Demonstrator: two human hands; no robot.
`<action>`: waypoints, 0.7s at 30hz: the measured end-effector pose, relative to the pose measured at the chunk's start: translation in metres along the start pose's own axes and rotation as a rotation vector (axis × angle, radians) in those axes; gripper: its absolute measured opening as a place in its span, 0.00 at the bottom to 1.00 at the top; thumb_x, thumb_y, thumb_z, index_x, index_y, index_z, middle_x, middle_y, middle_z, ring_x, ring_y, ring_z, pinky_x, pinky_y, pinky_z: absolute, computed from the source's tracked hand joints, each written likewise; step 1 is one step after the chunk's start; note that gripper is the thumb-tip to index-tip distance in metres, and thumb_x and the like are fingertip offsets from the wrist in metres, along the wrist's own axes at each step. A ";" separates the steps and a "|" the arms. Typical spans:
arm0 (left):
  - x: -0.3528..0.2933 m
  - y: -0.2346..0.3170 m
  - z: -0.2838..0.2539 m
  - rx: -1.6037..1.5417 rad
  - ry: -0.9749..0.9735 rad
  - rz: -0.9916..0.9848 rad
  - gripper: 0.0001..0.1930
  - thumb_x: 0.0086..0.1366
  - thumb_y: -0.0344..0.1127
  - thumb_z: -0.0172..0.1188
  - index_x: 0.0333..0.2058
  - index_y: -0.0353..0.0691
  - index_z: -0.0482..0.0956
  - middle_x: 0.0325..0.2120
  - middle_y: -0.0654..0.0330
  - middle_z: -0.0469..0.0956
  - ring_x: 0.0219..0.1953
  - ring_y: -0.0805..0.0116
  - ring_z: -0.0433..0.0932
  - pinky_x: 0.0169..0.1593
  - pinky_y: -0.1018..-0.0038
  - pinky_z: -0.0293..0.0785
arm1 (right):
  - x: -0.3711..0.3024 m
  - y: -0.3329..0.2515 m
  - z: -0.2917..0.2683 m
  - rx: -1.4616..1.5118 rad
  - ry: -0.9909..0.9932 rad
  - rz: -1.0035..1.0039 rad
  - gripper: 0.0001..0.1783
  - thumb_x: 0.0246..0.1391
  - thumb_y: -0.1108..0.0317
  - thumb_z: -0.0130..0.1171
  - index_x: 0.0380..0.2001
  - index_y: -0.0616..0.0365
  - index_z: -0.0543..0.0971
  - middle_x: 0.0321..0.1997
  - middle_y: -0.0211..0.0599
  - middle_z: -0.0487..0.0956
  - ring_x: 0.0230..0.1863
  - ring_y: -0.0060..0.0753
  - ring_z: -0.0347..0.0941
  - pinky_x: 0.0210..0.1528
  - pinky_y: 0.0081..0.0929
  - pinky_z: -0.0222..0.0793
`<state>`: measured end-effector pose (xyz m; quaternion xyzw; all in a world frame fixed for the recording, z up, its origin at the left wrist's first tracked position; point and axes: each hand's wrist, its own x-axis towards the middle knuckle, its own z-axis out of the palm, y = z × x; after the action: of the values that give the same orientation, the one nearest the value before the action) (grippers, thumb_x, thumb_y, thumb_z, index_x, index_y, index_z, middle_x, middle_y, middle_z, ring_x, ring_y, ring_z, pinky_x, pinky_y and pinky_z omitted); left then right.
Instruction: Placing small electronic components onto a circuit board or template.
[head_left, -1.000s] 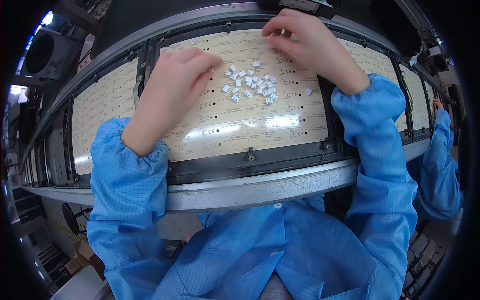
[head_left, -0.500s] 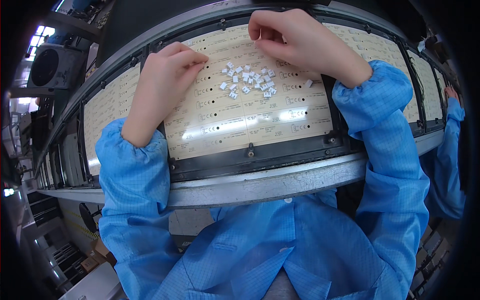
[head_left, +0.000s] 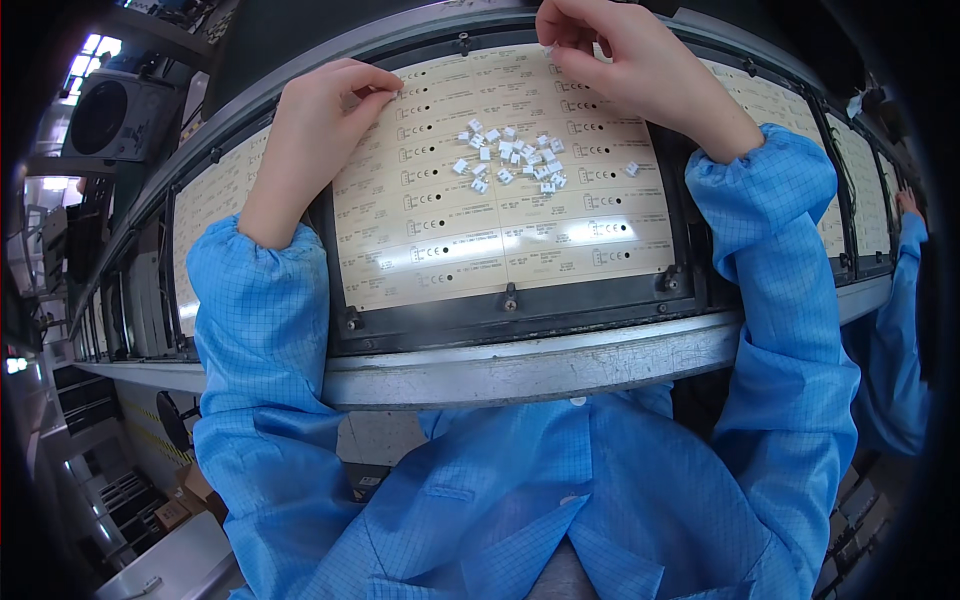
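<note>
A cream printed panel (head_left: 420, 290) in a black frame lies in front of me, with a loose pile of small white plastic connectors (head_left: 510, 155) on its middle. At the panel's far left, my left hand (head_left: 320, 120) pinches a small white connector, barely showing at the fingertips. My right hand (head_left: 645, 70) is over the far right part, thumb and forefinger closed on another tiny white piece, apparently a connector too. Its other fingers curl inward. A single connector (head_left: 631, 169) lies apart, right of the pile.
A metal rail (head_left: 540, 365) runs along the near edge. Screws (head_left: 511, 303) stand up from the black frame. Similar panels lie left (head_left: 222, 210) and right (head_left: 770, 110). Another person's blue sleeve (head_left: 905, 290) and hand appear at the far right. A fan-like unit (head_left: 98, 122) stands far left.
Both hands have moved farther away across the panel, the left slightly leftward, the right to the right. Both keep their pinch. The pile appears slightly shifted right in view, together with the panel.
</note>
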<state>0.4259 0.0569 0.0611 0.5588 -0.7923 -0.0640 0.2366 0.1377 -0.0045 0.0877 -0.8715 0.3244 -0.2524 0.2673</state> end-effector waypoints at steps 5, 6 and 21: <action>0.001 -0.002 0.003 -0.021 0.017 0.069 0.08 0.63 0.28 0.63 0.40 0.37 0.86 0.36 0.59 0.84 0.36 0.67 0.81 0.41 0.75 0.75 | 0.000 0.002 -0.002 -0.033 -0.001 0.010 0.07 0.54 0.75 0.56 0.36 0.65 0.75 0.28 0.44 0.77 0.30 0.39 0.75 0.34 0.32 0.71; 0.001 -0.002 0.004 -0.022 0.018 0.068 0.08 0.63 0.27 0.63 0.40 0.37 0.86 0.36 0.59 0.84 0.36 0.67 0.81 0.41 0.75 0.75 | 0.000 0.002 -0.001 -0.031 -0.001 0.006 0.07 0.54 0.75 0.56 0.36 0.65 0.75 0.28 0.44 0.77 0.30 0.39 0.75 0.34 0.32 0.71; 0.003 0.007 0.006 0.266 -0.016 0.165 0.08 0.62 0.31 0.60 0.38 0.40 0.85 0.34 0.56 0.82 0.39 0.53 0.80 0.46 0.62 0.77 | 0.002 0.000 0.000 -0.021 0.025 0.049 0.09 0.56 0.75 0.58 0.40 0.65 0.77 0.32 0.46 0.80 0.33 0.41 0.78 0.38 0.31 0.73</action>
<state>0.4163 0.0559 0.0598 0.5175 -0.8389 0.0567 0.1588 0.1391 -0.0059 0.0883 -0.8629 0.3516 -0.2533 0.2602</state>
